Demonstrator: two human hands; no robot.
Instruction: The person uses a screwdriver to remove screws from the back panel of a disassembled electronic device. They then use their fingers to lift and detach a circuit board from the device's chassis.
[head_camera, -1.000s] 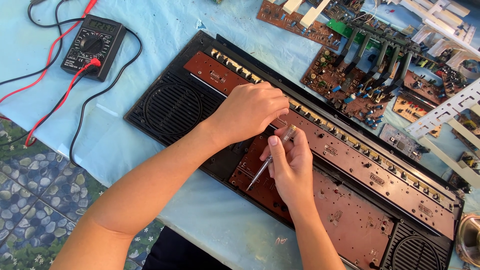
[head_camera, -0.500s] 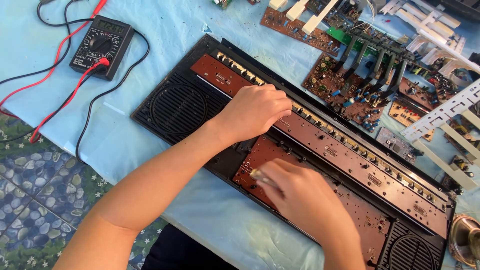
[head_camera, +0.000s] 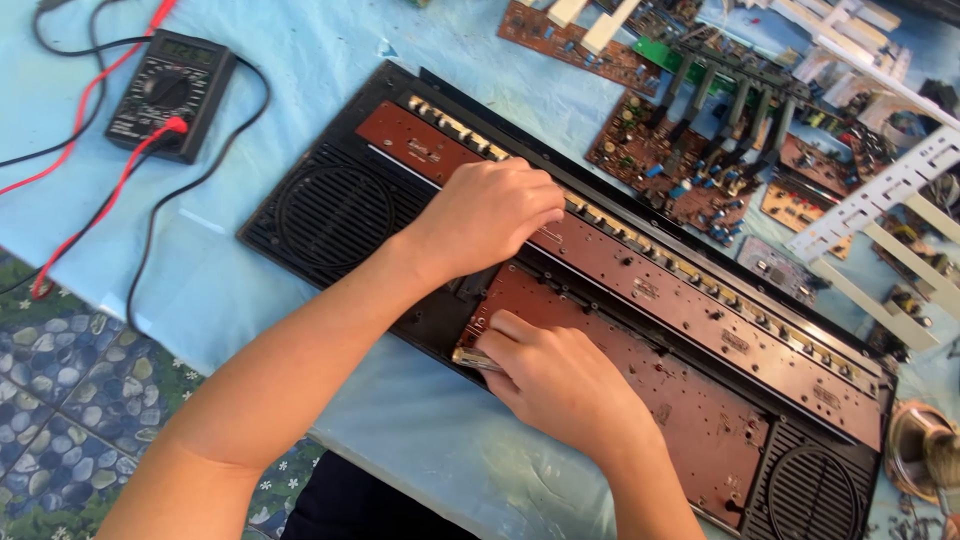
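Long black plastic cassette-radio chassis (head_camera: 340, 215) with round speaker grilles at both ends lies diagonally on the pale blue table cover (head_camera: 330, 70), its reddish-brown circuit boards (head_camera: 690, 300) facing up. Far left: black digital multimeter (head_camera: 170, 92) with red and black test leads (head_camera: 95, 205) looping over the cover, well apart from the chassis. Left hand (head_camera: 490, 215) rests palm down on the chassis, fingers curled over the row of small metal controls along the upper board; it grips nothing visible. Right hand (head_camera: 555, 375) lies just below it on the lower board's near edge, fingers closed around a slim metal tool (head_camera: 472, 359), only its end showing at the fingertips. Upper right: loose brown circuit boards (head_camera: 690, 165) with components, near the chassis. Far right: white plastic frame pieces (head_camera: 880, 215).
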